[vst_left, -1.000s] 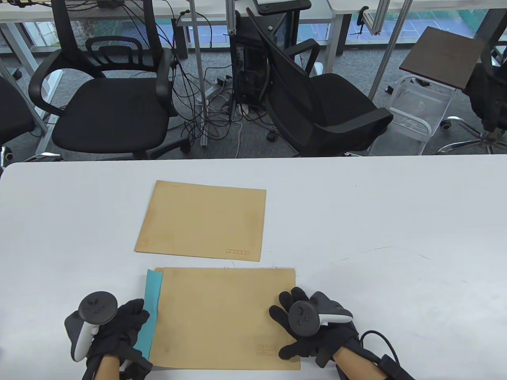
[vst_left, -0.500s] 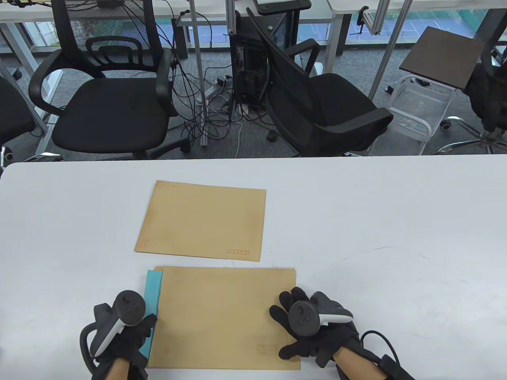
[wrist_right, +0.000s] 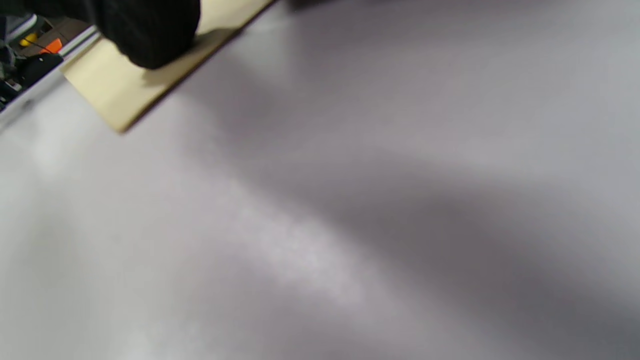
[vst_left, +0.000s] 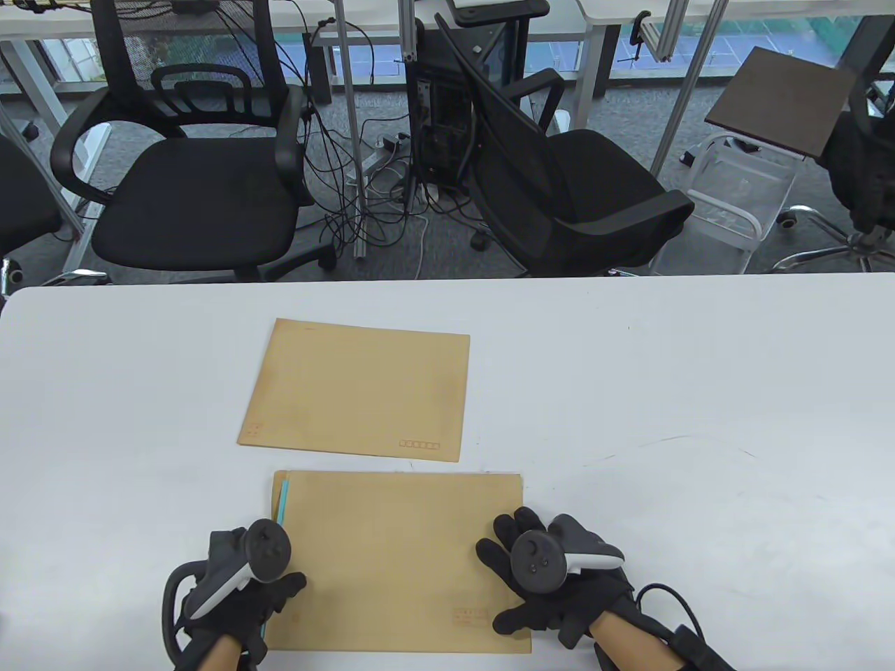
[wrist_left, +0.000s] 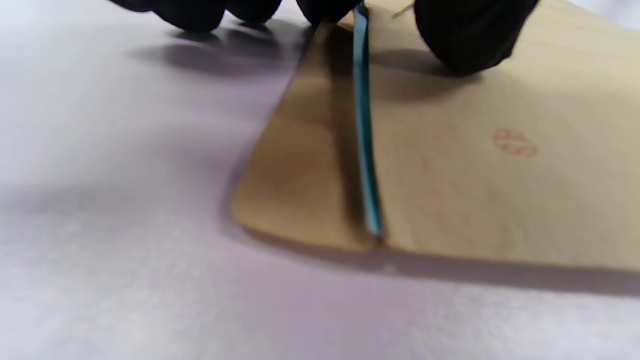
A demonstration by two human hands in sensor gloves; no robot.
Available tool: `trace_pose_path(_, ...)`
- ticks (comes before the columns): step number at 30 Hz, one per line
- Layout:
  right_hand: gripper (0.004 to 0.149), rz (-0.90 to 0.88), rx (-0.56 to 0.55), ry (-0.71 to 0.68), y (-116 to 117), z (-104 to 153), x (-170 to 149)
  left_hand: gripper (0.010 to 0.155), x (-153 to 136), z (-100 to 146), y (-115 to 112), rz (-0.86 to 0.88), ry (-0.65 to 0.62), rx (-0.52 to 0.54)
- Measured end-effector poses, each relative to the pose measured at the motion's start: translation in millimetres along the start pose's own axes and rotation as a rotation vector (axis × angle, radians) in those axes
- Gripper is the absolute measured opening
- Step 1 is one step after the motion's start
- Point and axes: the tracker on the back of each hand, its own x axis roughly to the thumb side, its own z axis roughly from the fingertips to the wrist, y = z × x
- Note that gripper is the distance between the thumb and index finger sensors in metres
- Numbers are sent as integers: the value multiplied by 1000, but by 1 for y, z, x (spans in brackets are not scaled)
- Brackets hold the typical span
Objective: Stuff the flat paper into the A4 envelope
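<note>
A brown A4 envelope (vst_left: pixel 398 559) lies at the table's near edge with its opening to the left. A blue paper (vst_left: pixel 282 500) is inside it, and only a thin strip shows at the opening. In the left wrist view the blue edge (wrist_left: pixel 365 150) runs between the envelope's flap (wrist_left: pixel 300 175) and its front (wrist_left: pixel 500 175). My left hand (vst_left: pixel 245 594) rests on the envelope's left end, with fingertips (wrist_left: pixel 465 40) on either side of the blue edge. My right hand (vst_left: pixel 552 580) lies flat with fingers spread on the envelope's right end (wrist_right: pixel 115 95).
A second brown envelope (vst_left: pixel 356 388) lies flat just beyond the near one, a small gap between them. The white table (vst_left: pixel 699 391) stretches right and left. Black office chairs (vst_left: pixel 196 189) stand behind its far edge.
My left hand has moved right onto the envelope's left end. The blue paper has slid in with it, from a wide strip to a thin sliver. The right hand has not moved.
</note>
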Motion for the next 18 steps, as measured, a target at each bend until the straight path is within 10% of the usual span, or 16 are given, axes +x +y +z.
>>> trace_pose_path(18, 98, 31, 3, 18, 0, -1, 1, 69, -21, 1, 11, 185, 142, 22)
